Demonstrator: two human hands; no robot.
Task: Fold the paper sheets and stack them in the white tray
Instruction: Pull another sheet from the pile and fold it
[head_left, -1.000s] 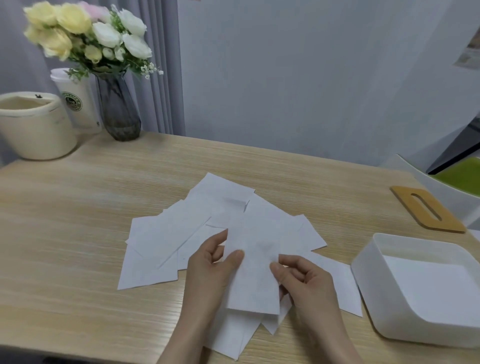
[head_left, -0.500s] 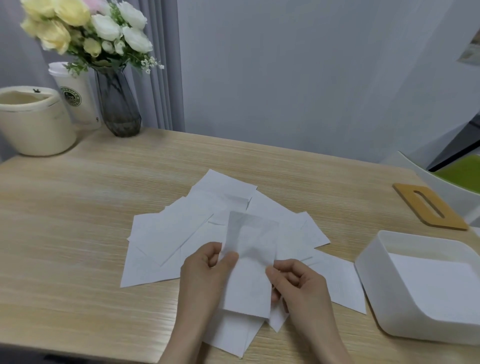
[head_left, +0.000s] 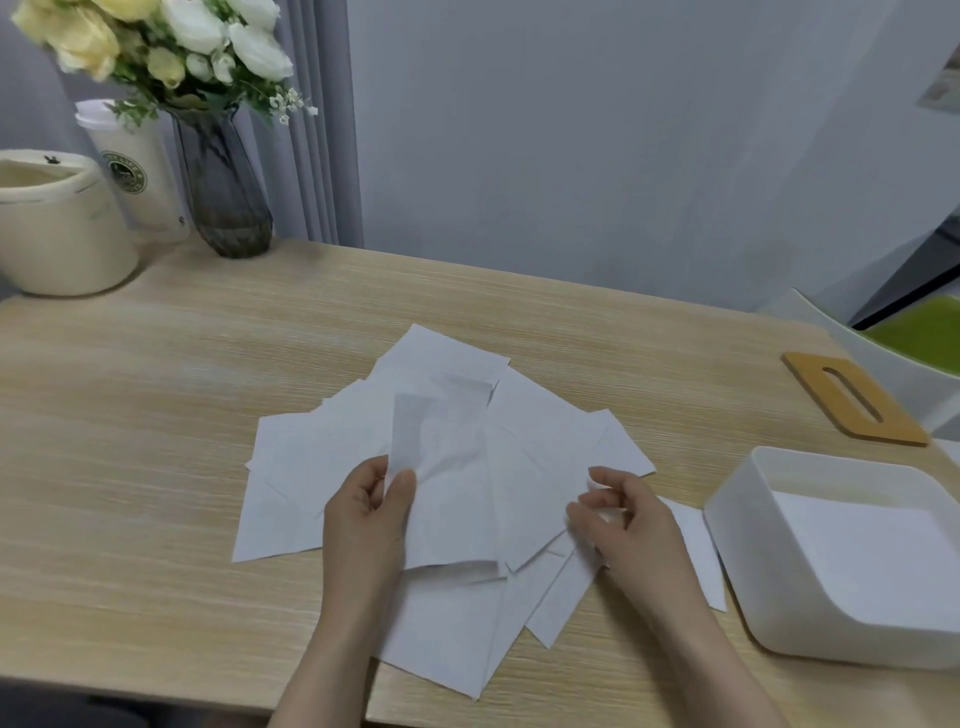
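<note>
White sheet (head_left: 447, 499) pinched by left hand (head_left: 371, 512) fingers.

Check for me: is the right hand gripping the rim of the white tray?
No, the right hand is over the scattered paper sheets, apart from the white tray.

The paper sheets (head_left: 447, 467) were plain white, spread on a table (head_left: 156, 415) of pale beige wood with fine streaked grain. Right of the sheets the tray (head_left: 769, 545) was white, and beyond it lay a tan wooden lid (head_left: 852, 400). Far left of the sheets stood a smoky grey glass vase (head_left: 223, 187) holding yellow and white flowers (head_left: 156, 41), a white cup (head_left: 135, 171) with a green round logo, and a cream tub (head_left: 57, 228).
</note>
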